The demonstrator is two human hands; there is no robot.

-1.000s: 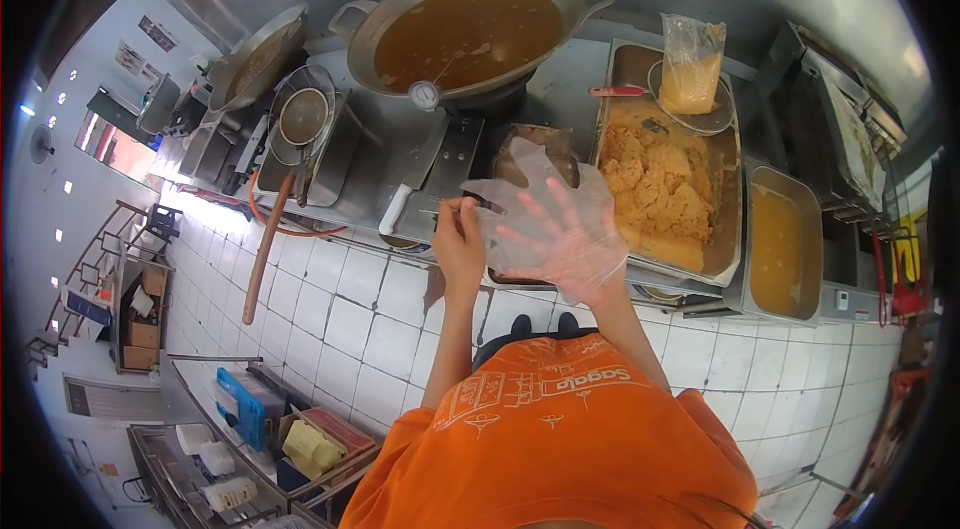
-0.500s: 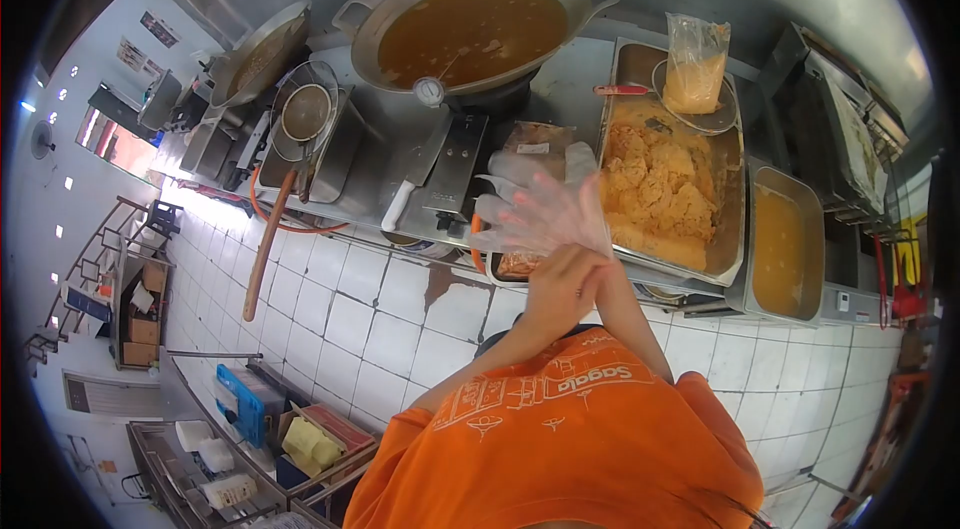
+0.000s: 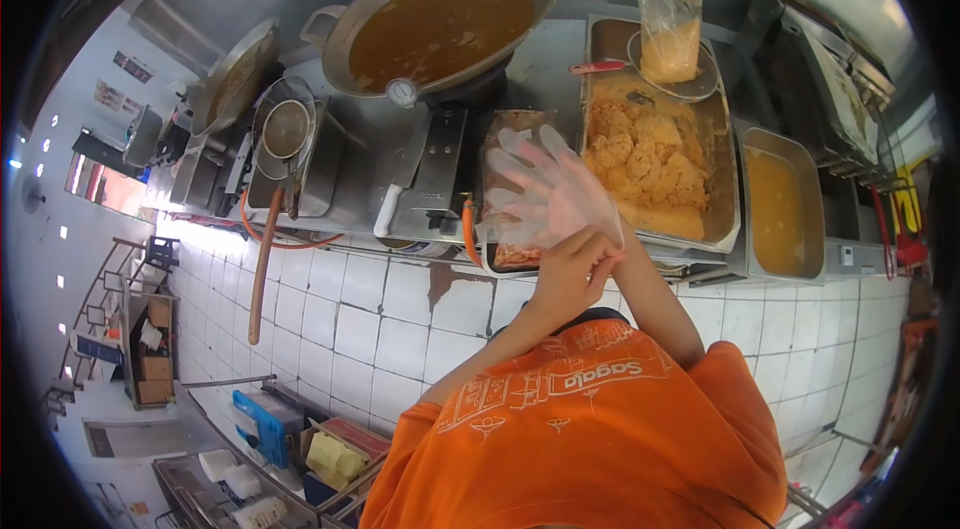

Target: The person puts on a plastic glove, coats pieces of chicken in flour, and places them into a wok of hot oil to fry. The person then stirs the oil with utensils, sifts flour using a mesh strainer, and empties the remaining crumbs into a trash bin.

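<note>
A clear plastic glove [image 3: 530,191] covers my right hand [image 3: 568,204], whose fingers are spread out, pointing up and to the left. At that wrist, my left hand [image 3: 578,269] is bare and closed, its fingers pinching the glove's cuff. Both hands are held in front of the counter. Behind the glove, a tray of raw-looking meat [image 3: 517,256] shows in part. Just right of my gloved hand is a large metal tray [image 3: 735,229] of orange-tan breading with lumpy coated pieces [image 3: 650,154].
A wide wok [image 3: 445,29] of brown oil carries a dial thermometer [image 3: 401,93]. A white-handled knife [image 3: 390,209] and a strainer [image 3: 287,129] with a long wooden handle lie to the left. Rightward are a bag of breading [image 3: 670,44] and a pan of yellowish liquid [image 3: 785,209].
The view has shifted, so the counter sits further left. My gloved fingers have turned more upward and fanned apart. My left hand still pinches at the cuff.
</note>
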